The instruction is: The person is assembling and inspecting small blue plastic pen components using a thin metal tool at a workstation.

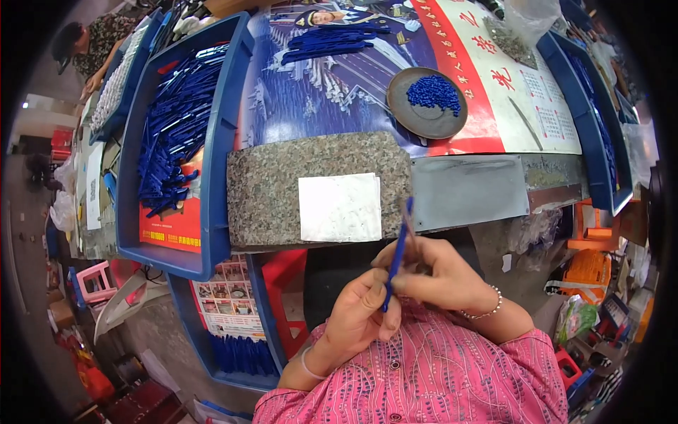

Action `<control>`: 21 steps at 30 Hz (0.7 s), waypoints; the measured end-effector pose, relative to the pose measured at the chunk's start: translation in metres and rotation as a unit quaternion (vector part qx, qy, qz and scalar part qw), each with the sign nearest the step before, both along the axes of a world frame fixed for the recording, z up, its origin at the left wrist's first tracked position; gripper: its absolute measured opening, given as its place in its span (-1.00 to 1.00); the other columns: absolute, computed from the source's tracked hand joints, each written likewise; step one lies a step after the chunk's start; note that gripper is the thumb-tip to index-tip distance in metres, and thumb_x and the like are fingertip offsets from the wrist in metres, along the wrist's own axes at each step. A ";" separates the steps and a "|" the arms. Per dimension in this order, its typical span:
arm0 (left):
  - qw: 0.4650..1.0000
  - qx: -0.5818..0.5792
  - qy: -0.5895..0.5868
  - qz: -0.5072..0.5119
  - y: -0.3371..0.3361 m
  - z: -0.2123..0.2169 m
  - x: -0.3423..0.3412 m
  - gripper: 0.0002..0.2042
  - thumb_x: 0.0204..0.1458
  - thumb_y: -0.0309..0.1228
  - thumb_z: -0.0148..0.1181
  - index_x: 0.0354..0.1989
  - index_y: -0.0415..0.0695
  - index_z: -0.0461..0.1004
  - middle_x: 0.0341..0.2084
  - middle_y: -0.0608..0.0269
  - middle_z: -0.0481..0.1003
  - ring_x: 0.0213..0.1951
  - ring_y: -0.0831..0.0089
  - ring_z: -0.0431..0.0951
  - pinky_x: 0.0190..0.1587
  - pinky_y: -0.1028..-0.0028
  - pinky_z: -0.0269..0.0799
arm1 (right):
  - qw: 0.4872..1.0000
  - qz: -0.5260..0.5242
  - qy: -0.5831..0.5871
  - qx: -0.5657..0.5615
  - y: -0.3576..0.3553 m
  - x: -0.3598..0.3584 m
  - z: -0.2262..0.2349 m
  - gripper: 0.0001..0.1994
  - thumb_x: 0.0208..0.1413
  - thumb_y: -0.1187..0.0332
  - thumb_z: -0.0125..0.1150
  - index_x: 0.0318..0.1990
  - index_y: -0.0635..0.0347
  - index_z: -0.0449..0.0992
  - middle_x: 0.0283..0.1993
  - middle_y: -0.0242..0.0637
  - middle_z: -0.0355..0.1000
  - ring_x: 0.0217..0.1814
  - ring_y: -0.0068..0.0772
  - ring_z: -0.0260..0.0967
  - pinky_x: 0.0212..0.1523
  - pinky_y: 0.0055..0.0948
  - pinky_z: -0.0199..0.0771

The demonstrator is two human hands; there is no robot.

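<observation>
left fingers [373, 286] and right fingers [415, 284] pinch a blue stick [397, 258]; the poster [367, 85] bears red characters [503, 78].

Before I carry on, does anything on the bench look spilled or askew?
Nothing looks spilled; the beads sit on the plate. Sticks in the left tray look untidy, lying at mixed angles, unlike the neater bundle on the poster. The held stick is too blurred to judge.
</observation>
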State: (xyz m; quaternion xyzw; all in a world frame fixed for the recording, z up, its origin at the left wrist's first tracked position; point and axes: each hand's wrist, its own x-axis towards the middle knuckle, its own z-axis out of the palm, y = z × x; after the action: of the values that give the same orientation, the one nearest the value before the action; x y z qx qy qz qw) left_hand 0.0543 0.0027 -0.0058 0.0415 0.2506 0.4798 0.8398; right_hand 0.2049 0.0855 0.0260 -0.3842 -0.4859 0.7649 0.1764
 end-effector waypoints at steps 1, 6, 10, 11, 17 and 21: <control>0.999 0.001 -0.045 -0.013 0.000 0.001 0.000 -0.74 0.17 -0.24 -0.13 -0.21 -0.21 0.26 -0.69 0.20 0.37 -0.75 0.52 0.31 -0.64 0.59 0.24 | 0.999 -0.042 0.024 -0.023 -0.001 0.000 0.001 -0.76 -0.01 0.49 0.04 -0.16 0.38 0.36 -0.45 -0.39 0.35 -0.57 -0.71 0.23 -0.55 -0.69 0.23; 0.994 -0.007 -0.100 -0.044 0.002 -0.001 0.000 -0.73 0.17 -0.22 -0.15 -0.23 -0.21 0.26 -0.71 0.22 0.35 -0.78 0.54 0.28 -0.67 0.58 0.22 | 0.989 -0.103 0.064 -0.086 0.002 0.002 0.004 -0.81 0.05 0.45 0.02 -0.20 0.39 0.35 -0.57 -0.41 0.27 -0.69 -0.70 0.11 -0.64 -0.67 0.14; 0.994 -0.019 -0.100 -0.046 0.003 0.000 0.002 -0.72 0.18 -0.21 -0.16 -0.23 -0.22 0.26 -0.71 0.23 0.35 -0.78 0.53 0.28 -0.67 0.58 0.22 | 0.985 -0.117 0.077 -0.101 0.001 0.002 0.004 -0.82 0.05 0.45 0.03 -0.22 0.38 0.36 -0.59 -0.40 0.27 -0.69 -0.70 0.13 -0.64 -0.67 0.14; 0.994 -0.019 -0.099 -0.047 0.004 0.001 0.003 -0.72 0.18 -0.21 -0.16 -0.23 -0.22 0.26 -0.71 0.23 0.35 -0.78 0.53 0.28 -0.67 0.58 0.22 | 0.985 -0.118 0.072 -0.101 0.001 0.002 0.004 -0.83 0.05 0.46 0.02 -0.23 0.38 0.36 -0.60 -0.40 0.28 -0.69 -0.70 0.13 -0.64 -0.68 0.14; 0.994 -0.031 -0.086 -0.053 0.006 0.000 0.004 -0.74 0.18 -0.24 -0.16 -0.23 -0.23 0.26 -0.69 0.18 0.36 -0.75 0.51 0.31 -0.66 0.58 0.26 | 0.988 -0.110 0.076 -0.081 0.002 0.007 -0.001 -0.83 0.05 0.46 0.02 -0.24 0.37 0.37 -0.58 -0.39 0.30 -0.68 -0.70 0.17 -0.64 -0.70 0.15; 0.998 0.001 -0.010 -0.055 0.006 0.002 0.005 -0.75 0.18 -0.27 -0.14 -0.23 -0.24 0.26 -0.67 0.19 0.38 -0.72 0.50 0.34 -0.64 0.59 0.28 | 0.988 -0.125 0.079 -0.038 -0.002 0.005 -0.002 -0.85 0.01 0.49 0.07 -0.26 0.36 0.39 -0.50 -0.40 0.34 -0.65 -0.72 0.20 -0.62 -0.72 0.18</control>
State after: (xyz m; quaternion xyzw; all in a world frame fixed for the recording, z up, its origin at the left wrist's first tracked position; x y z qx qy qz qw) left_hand 0.0590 0.0082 -0.0040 0.0509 0.2393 0.4338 0.8672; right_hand 0.2102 0.0835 0.0235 -0.3868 -0.3896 0.7827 0.2933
